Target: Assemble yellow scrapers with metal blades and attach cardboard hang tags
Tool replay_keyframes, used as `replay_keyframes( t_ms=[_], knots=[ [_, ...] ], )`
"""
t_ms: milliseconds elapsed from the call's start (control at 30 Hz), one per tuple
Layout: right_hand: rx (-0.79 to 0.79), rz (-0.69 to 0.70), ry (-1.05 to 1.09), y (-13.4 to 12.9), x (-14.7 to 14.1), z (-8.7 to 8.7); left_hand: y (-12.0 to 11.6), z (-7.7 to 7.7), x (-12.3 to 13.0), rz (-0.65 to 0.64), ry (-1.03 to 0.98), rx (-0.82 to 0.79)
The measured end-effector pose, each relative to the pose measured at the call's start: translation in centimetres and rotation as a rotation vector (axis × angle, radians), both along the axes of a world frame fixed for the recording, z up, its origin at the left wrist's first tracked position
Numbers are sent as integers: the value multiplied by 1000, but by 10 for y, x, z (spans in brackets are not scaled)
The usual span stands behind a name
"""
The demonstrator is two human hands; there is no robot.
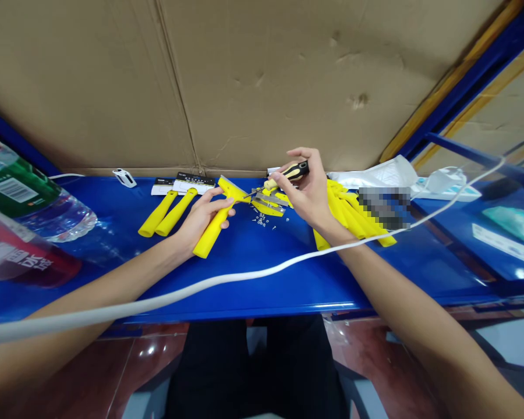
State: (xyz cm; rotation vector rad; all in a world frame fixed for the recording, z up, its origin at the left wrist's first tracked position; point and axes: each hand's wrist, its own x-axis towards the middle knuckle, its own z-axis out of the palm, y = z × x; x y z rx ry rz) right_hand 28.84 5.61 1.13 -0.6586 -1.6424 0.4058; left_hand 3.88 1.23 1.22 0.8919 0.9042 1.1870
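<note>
At the far left, a clear plastic water bottle with a green label [48, 203] sits at the end of my glossy blue bench [314, 285]. Moving right, two plain yellow plastic handles [166, 212] lie side by side. My left grip [203, 224] is closed around a third yellow handle [212, 230], a T-shaped plastic piece with its wide head angled up and to the right. Just below, tiny silver screws and washers [261, 221] lie scattered on the bench. My right grip [308, 195] is clenched on a screwdriver with a black-and-yellow handle [290, 173], its thin metal tip at the edge of that wide head. Further right, a heap of yellow plastic handles [353, 218] lies beside a pixelated patch [384, 206]. A thick white cable [227, 278] crosses the view above my forearms.
</note>
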Motion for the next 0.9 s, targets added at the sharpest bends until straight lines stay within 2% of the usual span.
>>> replay_keyframes(
  t_ms=[133, 300, 467, 633, 800, 900],
  knots=[
    [-40, 126, 42, 0, 0, 1, 0, 0, 0, 7, -3, 2],
    [-69, 19, 42, 2, 1, -1, 0, 1, 0, 13, -6, -26],
    [-89, 146, 51, 2, 2, -2, 1, -1, -1, 2, -34, -9],
    [-66, 11, 25, 6, 3, -3, 1, -1, -2, -6, -34, -18],
    [-67, 147, 48, 6, 2, -4, 5, -4, -3, 7, -50, -11],
    [-69, 92, 4, 3, 1, -3, 6, -6, -4, 16, -59, -21]
  ],
)
